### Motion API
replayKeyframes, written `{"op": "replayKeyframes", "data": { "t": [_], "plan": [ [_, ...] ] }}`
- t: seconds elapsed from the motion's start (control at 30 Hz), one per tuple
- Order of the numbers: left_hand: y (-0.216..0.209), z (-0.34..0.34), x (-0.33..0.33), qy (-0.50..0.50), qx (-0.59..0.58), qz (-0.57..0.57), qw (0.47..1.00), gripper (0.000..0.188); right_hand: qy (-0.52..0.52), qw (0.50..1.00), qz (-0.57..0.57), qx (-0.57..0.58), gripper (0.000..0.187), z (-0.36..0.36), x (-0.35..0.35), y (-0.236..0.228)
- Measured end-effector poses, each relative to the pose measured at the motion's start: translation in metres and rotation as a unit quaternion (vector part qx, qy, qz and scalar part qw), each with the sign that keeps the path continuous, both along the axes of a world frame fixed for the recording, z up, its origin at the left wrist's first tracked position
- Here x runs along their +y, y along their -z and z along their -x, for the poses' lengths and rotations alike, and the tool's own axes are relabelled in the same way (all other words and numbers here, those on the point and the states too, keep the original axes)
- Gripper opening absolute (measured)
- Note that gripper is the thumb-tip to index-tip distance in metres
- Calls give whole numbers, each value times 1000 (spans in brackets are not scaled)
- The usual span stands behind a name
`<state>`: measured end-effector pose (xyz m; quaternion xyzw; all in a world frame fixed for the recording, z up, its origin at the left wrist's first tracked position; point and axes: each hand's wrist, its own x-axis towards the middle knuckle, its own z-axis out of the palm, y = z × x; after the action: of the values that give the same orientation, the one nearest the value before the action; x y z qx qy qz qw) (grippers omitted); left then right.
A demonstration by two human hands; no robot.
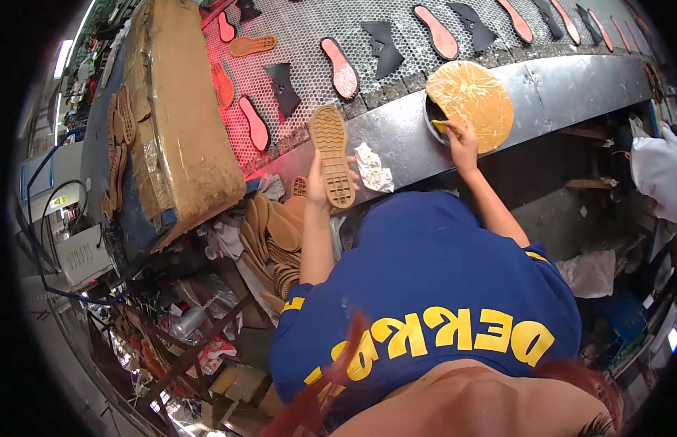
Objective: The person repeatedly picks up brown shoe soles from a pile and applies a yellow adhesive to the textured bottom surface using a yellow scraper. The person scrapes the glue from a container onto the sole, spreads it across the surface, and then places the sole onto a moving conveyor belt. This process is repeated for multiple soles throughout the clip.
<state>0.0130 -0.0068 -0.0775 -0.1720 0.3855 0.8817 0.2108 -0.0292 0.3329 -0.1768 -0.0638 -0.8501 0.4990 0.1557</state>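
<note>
Left hand curls round a tan sole; right hand pinches a yellow piece.

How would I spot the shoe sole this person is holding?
Find the metal ledge bordering the mesh surface. Toward its left end, the person's left hand holds a grooved tan sole, just left of a crumpled white wad. Unlike the piled soles lower down, this one is held up in a hand.
</note>
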Motion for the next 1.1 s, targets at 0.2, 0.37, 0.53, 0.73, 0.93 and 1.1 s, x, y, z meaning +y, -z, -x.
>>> {"op": "replayKeyframes", "data": {
  "t": [0.2, 0.37, 0.53, 0.73, 0.93, 1.1],
  "plan": [
    [-30, 8, 36, 39, 82, 24, 996, 52, 54, 847, 520, -95, 23, 15, 12, -2],
    [-54, 11, 68, 24, 82, -86, 993, 53, -17, 802, 596, 27, 22, 25, -12, -106],
    [-57, 6, 72, 69, 85, -198, 974, 60, -125, 894, 399, 162, 17, 15, -53, -168],
    [-69, -5, 79, 76, 94, -194, 973, 63, -101, 952, 176, 229, 21, 18, -70, -172],
    [-85, -11, 89, 63, 102, -124, 985, 60, -76, 956, 117, 257, 23, 15, -76, -177],
    [-81, -11, 87, 86, 125, -58, 987, 63, -91, 952, 67, 284, 24, 13, -78, -176]
  ]
}}
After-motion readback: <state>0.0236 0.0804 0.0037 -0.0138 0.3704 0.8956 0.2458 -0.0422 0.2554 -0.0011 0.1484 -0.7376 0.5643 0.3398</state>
